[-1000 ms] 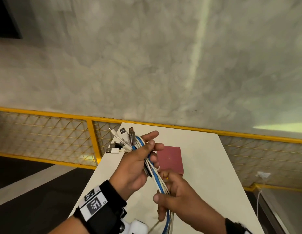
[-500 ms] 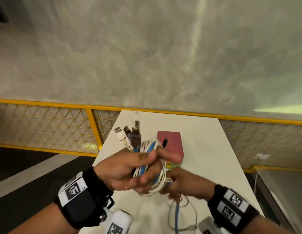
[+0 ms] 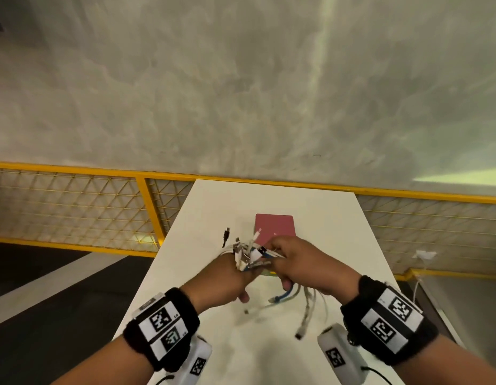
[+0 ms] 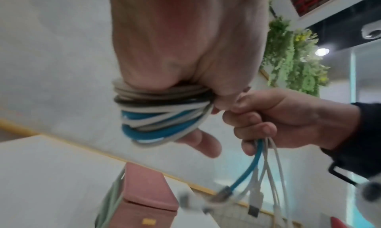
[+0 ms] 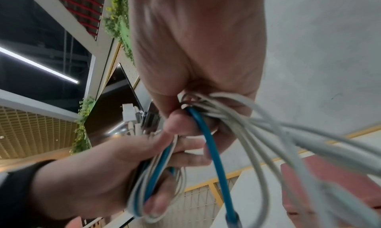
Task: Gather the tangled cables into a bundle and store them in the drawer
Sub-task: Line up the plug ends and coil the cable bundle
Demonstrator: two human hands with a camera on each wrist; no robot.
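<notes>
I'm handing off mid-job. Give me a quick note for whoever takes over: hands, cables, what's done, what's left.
Left hand: grips the coiled cable bundle, loops wound round its fingers.
Right hand: grips the loose cable ends, blue and white, plugs dangling above the white table.
Pink box sits on the table just beyond the hands; no drawer opening is visible.
Done: most of the cable length coiled.
Left: wind in the tails, then store the bundle in the drawer.

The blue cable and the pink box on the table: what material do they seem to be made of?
The blue cable, wound with white ones round the left hand, looks like smooth rubbery plastic: it bends in tight loops and shows a soft sheen. The pink box looks matt, with sharp flat edges; this suggests card or plastic, but the pictures cannot settle which. The right hand grips the loose ends.
</notes>
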